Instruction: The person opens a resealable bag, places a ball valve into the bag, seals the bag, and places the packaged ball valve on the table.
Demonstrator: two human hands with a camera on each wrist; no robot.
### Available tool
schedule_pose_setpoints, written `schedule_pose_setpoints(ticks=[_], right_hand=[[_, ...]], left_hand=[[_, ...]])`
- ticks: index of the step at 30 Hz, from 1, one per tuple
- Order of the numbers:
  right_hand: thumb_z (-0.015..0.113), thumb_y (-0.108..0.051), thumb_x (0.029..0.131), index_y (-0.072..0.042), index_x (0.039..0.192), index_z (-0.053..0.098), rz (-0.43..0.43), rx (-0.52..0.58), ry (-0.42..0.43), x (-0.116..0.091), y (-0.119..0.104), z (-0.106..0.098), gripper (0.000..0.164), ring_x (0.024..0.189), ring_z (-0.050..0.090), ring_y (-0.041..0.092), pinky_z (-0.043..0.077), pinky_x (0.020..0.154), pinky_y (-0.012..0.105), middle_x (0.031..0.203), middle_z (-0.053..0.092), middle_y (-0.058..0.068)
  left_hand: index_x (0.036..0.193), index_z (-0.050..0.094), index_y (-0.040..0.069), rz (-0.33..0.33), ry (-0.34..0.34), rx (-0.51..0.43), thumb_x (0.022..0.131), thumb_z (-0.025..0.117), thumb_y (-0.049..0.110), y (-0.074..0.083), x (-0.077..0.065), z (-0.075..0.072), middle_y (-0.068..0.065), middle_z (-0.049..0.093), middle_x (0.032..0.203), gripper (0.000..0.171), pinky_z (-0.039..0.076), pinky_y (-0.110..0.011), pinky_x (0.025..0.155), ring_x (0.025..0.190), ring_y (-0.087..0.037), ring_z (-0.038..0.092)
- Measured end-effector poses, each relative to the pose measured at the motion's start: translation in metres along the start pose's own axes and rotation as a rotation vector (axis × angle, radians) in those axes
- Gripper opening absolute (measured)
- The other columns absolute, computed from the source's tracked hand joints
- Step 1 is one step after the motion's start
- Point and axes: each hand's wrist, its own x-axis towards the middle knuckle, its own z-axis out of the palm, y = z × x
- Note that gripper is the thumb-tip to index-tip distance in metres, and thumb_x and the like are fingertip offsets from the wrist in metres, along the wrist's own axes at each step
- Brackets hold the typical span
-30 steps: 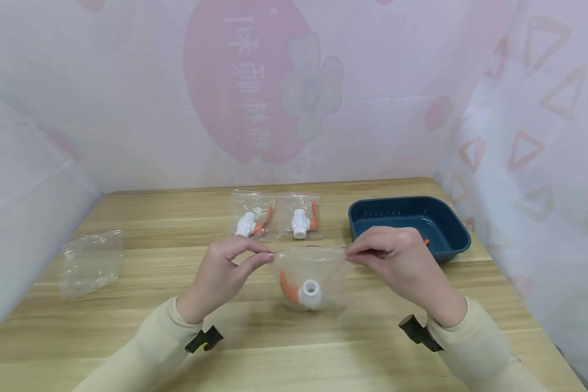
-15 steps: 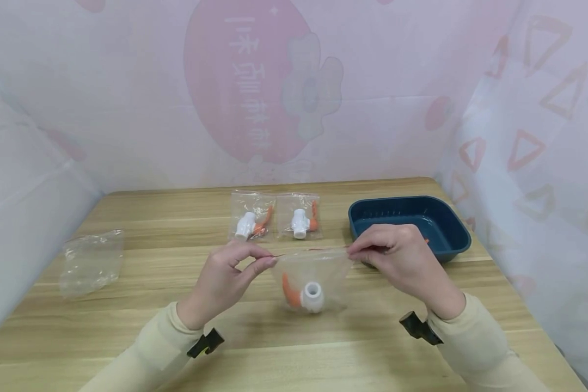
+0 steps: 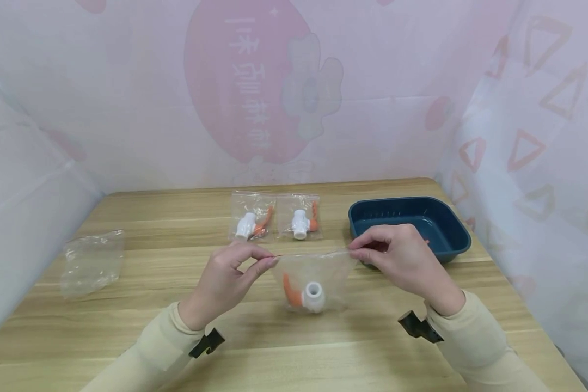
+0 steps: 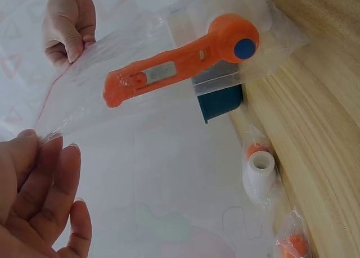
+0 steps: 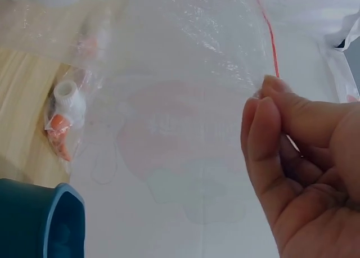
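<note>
Between the two hands hangs a clear zip bag point(image 3: 330, 272) with a red line along its top edge. Inside it lies a white ball valve point(image 3: 314, 298) with an orange handle point(image 4: 169, 69), seen close up in the left wrist view. My left hand point(image 3: 227, 280) pinches the bag's top left corner between thumb and forefinger. At the top right corner, my right hand point(image 3: 402, 261) pinches the same edge, its thumb and fingertips meeting on the plastic in the right wrist view. The bag's bottom is near the wooden table; whether it touches is unclear.
Two bagged valves, a left one point(image 3: 246, 224) and a right one point(image 3: 300, 223), lie behind the hands. A dark blue tub point(image 3: 458, 239) stands at the right with a bit of orange inside. Another clear bag point(image 3: 92, 264) lies flat at the left.
The held bag has shifted slightly down and to the right, and its top edge looks straighter. Both hands keep their pinch; the things on the table stay where they were.
</note>
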Motion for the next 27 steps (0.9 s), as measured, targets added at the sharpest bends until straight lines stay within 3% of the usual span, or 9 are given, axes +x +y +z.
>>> schedule_pose_setpoints(ticks=[4,9,16,20,23,27], right_hand=[[0.08,-0.001,0.081,-0.016,0.084,0.074,-0.035,-0.053,-0.016,0.001,-0.002,0.001,0.017,0.069,0.062,0.004,0.053,0.061,0.023,0.081,0.069,-0.012],[0.077,0.003,0.083,-0.012,0.08,0.069,-0.083,-0.126,0.012,0.001,-0.006,0.005,0.017,0.066,0.056,0.006,0.05,0.059,0.024,0.08,0.065,-0.006],[0.076,0.004,0.084,-0.013,0.085,0.068,-0.074,-0.124,-0.019,0.001,-0.006,0.001,0.018,0.071,0.058,0.006,0.052,0.065,0.025,0.082,0.064,-0.008],[0.079,-0.005,0.085,-0.011,0.103,0.07,-0.129,-0.119,-0.063,0.002,-0.006,0.001,0.021,0.088,0.061,0.008,0.054,0.077,0.029,0.098,0.066,-0.006],[0.08,-0.017,0.086,-0.01,0.114,0.069,-0.162,-0.131,-0.096,0.005,-0.012,0.007,0.031,0.096,0.06,0.011,0.053,0.08,0.031,0.107,0.065,-0.005],[0.081,-0.022,0.085,-0.011,0.106,0.074,-0.213,-0.148,-0.12,0.014,-0.022,0.022,0.025,0.096,0.061,0.013,0.053,0.079,0.03,0.102,0.067,-0.005]], left_hand=[[0.086,0.072,0.006,0.019,0.007,0.003,0.096,0.067,0.028,0.0,0.0,0.002,0.0,0.073,0.082,0.025,0.052,-0.02,0.072,0.076,-0.014,0.066],[0.085,0.071,0.005,0.064,0.027,-0.021,0.096,0.067,0.024,0.0,0.0,0.006,-0.001,0.072,0.081,0.022,0.053,-0.02,0.071,0.075,-0.014,0.067],[0.088,0.073,0.006,-0.032,0.02,-0.061,0.091,0.074,0.017,0.003,0.0,0.009,-0.001,0.073,0.084,0.011,0.052,-0.019,0.076,0.078,-0.015,0.068],[0.089,0.074,0.007,-0.039,0.019,-0.048,0.085,0.078,0.007,0.004,0.0,0.01,-0.001,0.073,0.085,0.006,0.051,-0.02,0.076,0.079,-0.015,0.068],[0.089,0.073,0.007,-0.033,0.016,-0.039,0.088,0.076,0.013,0.005,0.001,0.01,0.0,0.073,0.086,0.007,0.051,-0.02,0.077,0.08,-0.015,0.068],[0.09,0.073,0.007,-0.039,0.014,-0.041,0.094,0.07,0.025,0.004,0.001,0.011,0.0,0.073,0.087,0.019,0.051,-0.02,0.078,0.081,-0.015,0.068]])
